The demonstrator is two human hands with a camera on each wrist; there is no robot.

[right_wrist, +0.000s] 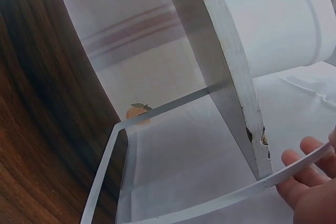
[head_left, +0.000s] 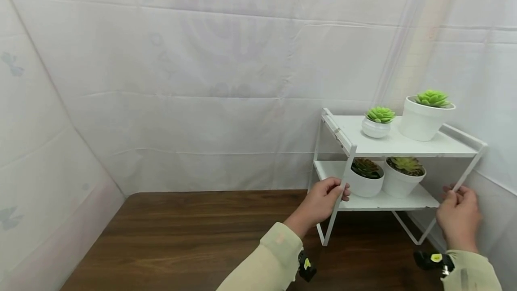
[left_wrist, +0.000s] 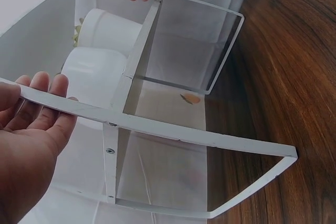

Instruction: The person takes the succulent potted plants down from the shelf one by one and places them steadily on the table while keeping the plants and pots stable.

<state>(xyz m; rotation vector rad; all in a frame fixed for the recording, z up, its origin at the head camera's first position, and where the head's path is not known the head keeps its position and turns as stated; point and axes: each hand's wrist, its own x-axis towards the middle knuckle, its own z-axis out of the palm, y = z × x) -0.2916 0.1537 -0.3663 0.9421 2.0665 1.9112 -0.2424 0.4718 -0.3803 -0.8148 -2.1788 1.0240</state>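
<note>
While both front legs [head_left: 470, 169] are held, step in hand: a firm hold seems to be secured on the white stand [head_left: 454, 146];
Next move: equal force at both sides would be called for, with the boards kept level; otherwise the pots could slide;
Left hand [head_left: 323, 201]: nearly closed; the front left leg is pinched by it;
Right hand [head_left: 460, 214]: also curled; the front right leg is gripped;
Stand's place: right part of the brown table [head_left: 181, 237]; whether all feet are touched to the wood, it cannot be told;
Stand's look: two boards, thin frame; the lower board's edge [right_wrist: 239, 72] is chipped;
Upper pots: small pot [head_left: 376, 128] just beside large pot [head_left: 421, 120], bright green plants;
Lower pots [head_left: 365, 185]: two, side by side, darker plants.
</note>
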